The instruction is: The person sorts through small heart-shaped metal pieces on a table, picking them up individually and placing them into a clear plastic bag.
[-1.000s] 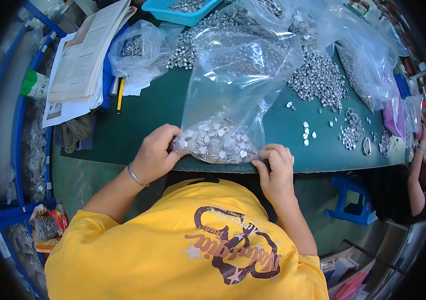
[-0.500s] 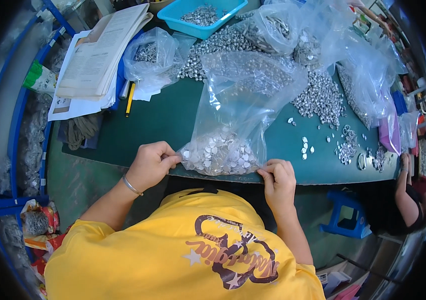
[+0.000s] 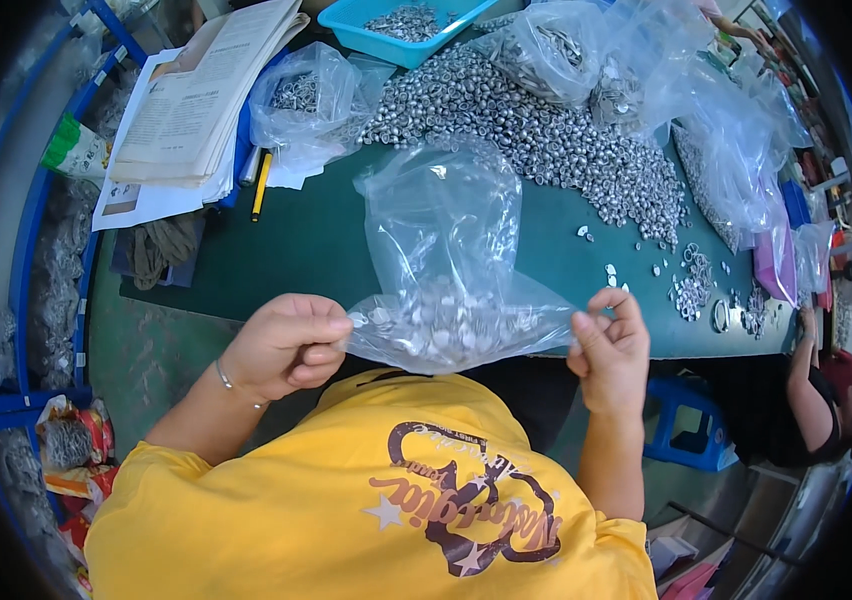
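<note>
clear plastic bag (image 3: 443, 225), wrinkled and glossy, holds silvery pieces (image 3: 456, 327).

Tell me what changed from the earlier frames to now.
The left hand and right hand moved apart, pulling the near corners of the bag outward. The bag came toward the person; its far end narrowed, baring more of the metal pile. Unchanged: both hands' hold, tray, papers, pen.
</note>
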`<state>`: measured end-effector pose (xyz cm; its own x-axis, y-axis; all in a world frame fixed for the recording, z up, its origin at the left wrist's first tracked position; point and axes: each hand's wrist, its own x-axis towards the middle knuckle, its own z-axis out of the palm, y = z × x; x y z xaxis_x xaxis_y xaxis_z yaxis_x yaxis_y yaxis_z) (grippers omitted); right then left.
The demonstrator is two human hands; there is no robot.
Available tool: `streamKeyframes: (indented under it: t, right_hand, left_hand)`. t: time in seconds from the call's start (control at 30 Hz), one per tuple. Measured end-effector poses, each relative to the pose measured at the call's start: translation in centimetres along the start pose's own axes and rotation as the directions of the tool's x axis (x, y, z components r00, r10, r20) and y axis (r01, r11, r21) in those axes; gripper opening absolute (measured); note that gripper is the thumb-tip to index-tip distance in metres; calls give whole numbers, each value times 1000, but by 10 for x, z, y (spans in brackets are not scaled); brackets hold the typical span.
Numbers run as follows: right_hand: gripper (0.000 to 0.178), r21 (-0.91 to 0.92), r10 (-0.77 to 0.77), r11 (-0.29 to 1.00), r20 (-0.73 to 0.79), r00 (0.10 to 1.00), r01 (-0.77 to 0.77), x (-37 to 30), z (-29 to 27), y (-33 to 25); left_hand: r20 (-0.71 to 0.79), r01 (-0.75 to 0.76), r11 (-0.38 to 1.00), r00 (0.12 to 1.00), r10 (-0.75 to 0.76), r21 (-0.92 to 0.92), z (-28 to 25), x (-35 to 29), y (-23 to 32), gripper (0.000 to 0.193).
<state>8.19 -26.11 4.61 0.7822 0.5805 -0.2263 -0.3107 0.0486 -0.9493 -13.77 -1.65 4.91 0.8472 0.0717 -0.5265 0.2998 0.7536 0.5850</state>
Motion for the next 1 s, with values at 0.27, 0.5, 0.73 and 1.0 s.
streamKeyframes:
  t: [0.27,0.5,0.73,1.0]
  right_hand:
    - [15,202,-187,962,8,982,182,0,7,-52]
    - [70,-601,-534,408,453,714,687,42,4,-27]
    - [8,-559,-636,339,457,622,757,59,25,-28]
    - [9,-594,-725,324,344,597,736,85,46,-46]
  left_hand:
    - [214,-155,987,963,161,-45,28,-26,32,25]
    - [286,-145,987,951,121,64,49,-29,44,20]
    - [404,-466,875,782,475,-127,61,-20,43,17]
    - [354,-419,-85,622,698,904,18,76,-14,27]
